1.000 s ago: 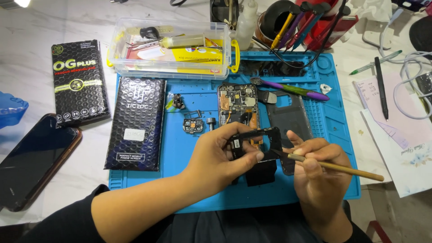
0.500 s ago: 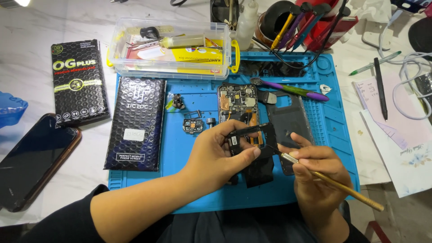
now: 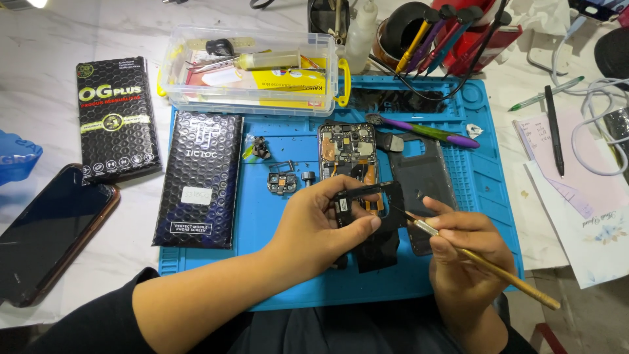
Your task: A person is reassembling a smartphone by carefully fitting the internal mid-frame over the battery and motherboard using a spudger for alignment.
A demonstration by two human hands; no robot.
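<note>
White marble-look counter (image 3: 65, 39), bearing a blue mat (image 3: 485, 190) as work surface.

Left hand (image 3: 324, 226): grip clenched on a black frame (image 3: 367, 196), a phone's inner plate, lifted clear of the mat and tilted toward the camera; thumb on its near edge, fingers curled behind.

Right hand (image 3: 458, 246): grip clenched on a brush (image 3: 485, 265) with a metal ferrule and wooden handle, held like a pen; its tip touches the frame's right side.

Step in hand, as judged: brushing the frame clean, part of a phone teardown or repair. A further stroke calls for a steady left hold and a light touch, the frame turned to expose unbrushed corners.

On the mat, beyond the hands: opened phone (image 3: 347, 151) with board exposed; dark back cover (image 3: 426, 177) just beside it; small camera parts (image 3: 282, 182) to the left; purple tool (image 3: 426, 131) behind; black screen box (image 3: 200, 177) on the mat's left edge.

Off the mat: second black box (image 3: 118, 118); dark phone (image 3: 52, 229), face up; clear tub (image 3: 249, 69) of supplies; tool holder (image 3: 458, 33); black pen (image 3: 553, 131) on papers (image 3: 576, 196).
</note>
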